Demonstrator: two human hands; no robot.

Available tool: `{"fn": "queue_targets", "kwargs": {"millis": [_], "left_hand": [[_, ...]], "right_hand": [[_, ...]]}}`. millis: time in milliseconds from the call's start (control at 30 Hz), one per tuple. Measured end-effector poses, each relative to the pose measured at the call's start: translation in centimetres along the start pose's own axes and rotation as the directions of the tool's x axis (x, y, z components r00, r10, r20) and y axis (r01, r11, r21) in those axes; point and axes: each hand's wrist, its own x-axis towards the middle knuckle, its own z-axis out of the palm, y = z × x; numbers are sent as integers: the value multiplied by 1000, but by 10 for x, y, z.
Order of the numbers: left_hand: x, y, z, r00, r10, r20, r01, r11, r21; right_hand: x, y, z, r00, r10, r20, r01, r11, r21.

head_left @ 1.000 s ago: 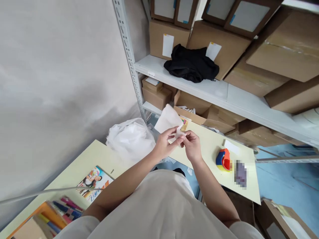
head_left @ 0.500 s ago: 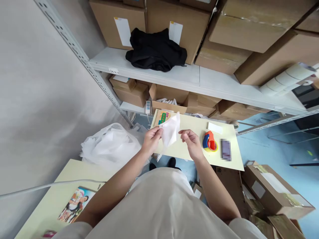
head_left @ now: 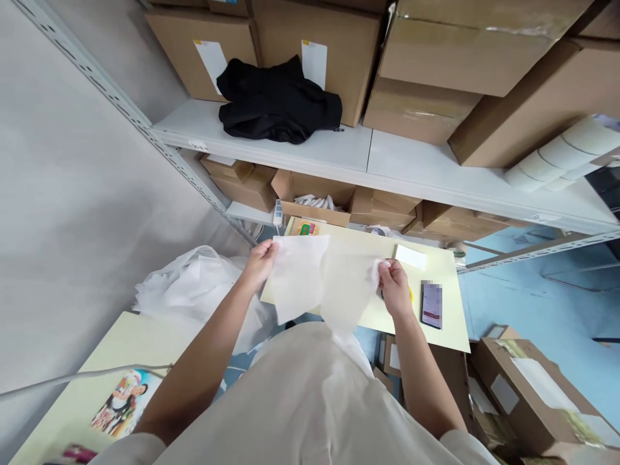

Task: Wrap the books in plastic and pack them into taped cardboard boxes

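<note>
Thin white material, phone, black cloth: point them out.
Thin white material (head_left: 298, 271), head view, left part of its spread.
Phone (head_left: 431, 307), head view, middle of its screen.
Black cloth (head_left: 279, 102), head view, bunched middle.

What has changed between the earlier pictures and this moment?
The left hand has moved leftward and the right hand rightward. The thin white material, held only by the left hand half a second ago, is now gripped by both and spread out between them. The black garment on the shelf and the phone on the table stayed in place.

Garment (head_left: 281, 103): is lying on shelf (head_left: 411, 161), near twelve o'clock
Phone (head_left: 431, 306): is resting on worktop (head_left: 454, 323), four o'clock
Print (head_left: 124, 399): is lying at eight o'clock
</note>
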Motion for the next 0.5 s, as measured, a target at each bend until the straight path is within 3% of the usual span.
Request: {"fn": "queue_targets", "kwargs": {"millis": [100,167,233,367,500], "left_hand": [[18,-12,2,993,52,-107,-21,963,270],[29,-23,6,992,42,-119,5,928,372],[38,-36,10,992,25,-123,30,906,423],[45,-64,18,992,-86,-95,118,903,413],[42,-87,27,965,-260,40,226,896,382]], "right_hand": [[20,25,-29,983,-90,-163,38,954,-298],[31,43,-43,974,-138,-183,34,876,-480],[38,59,-53,992,-92,-87,30,836,-547],[41,88,-68,985,79,152,3,880,-476],[47,115,-72,979,117,165,-16,858,-514]]}}
